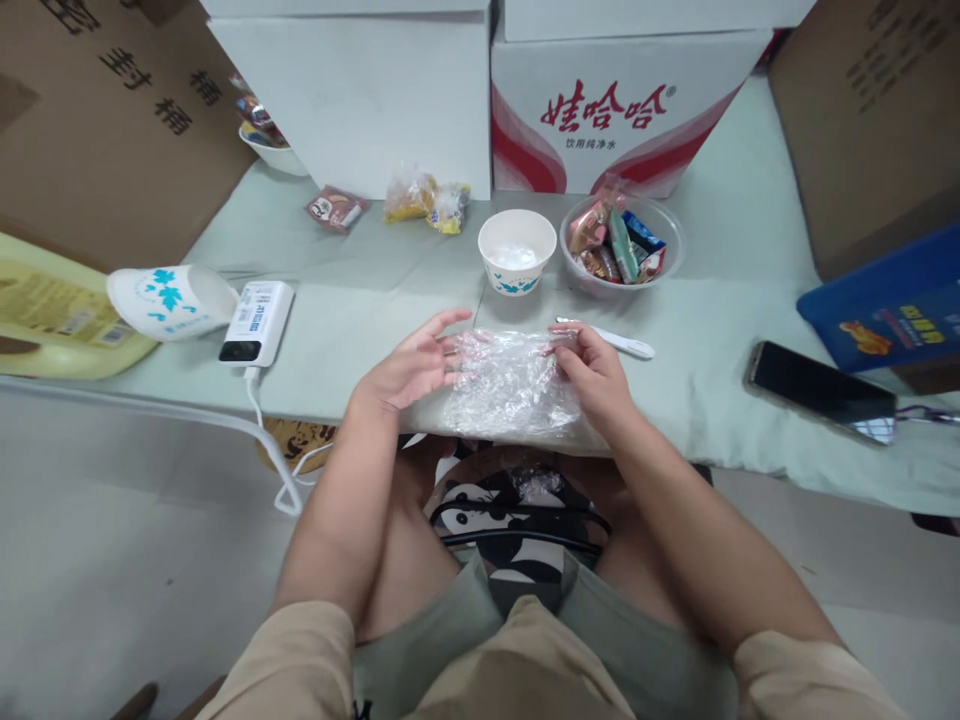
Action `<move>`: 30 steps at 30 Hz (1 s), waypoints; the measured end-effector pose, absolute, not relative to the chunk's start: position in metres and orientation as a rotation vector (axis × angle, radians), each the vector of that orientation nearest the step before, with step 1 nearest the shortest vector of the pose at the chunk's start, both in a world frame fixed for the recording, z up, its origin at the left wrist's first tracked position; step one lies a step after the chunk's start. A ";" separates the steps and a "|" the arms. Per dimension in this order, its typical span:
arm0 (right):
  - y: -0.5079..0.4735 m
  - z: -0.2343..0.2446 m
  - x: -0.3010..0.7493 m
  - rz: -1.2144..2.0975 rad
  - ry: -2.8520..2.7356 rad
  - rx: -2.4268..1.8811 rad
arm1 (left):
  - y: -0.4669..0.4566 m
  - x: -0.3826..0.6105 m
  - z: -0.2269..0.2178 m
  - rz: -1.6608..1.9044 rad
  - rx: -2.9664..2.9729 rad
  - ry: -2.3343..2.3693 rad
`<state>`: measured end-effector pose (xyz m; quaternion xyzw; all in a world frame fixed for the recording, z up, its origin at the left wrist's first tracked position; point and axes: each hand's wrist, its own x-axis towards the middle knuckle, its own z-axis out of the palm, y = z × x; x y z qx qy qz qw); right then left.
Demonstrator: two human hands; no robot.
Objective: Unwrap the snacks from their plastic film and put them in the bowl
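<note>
A crinkled clear plastic wrap point(514, 385) is spread at the table's front edge between my two hands. My right hand point(592, 372) pinches its upper right edge between thumb and fingers. On the other side, my left hand point(416, 365) has its fingers apart, with their tips at the wrap's left edge; I cannot tell whether they press on it. Just beyond the wrap stands a white paper bowl point(517, 252) with a blue leaf print and something clear inside. Partly behind my right hand lies a white plastic utensil point(626, 343).
A clear bowl of wrapped snacks point(622, 245) is at the back right, before a white carton point(600, 120). Snack packets point(427, 203) lie at the back. To the left are a power bank point(257, 322) and a tipped paper cup point(172, 302); a phone point(821, 390) lies right.
</note>
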<state>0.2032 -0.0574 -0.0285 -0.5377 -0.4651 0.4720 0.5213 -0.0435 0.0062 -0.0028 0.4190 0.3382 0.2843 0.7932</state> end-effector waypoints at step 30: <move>-0.059 -0.030 0.203 1.344 -1.121 -1.385 | 0.002 -0.014 -0.026 0.787 1.296 1.025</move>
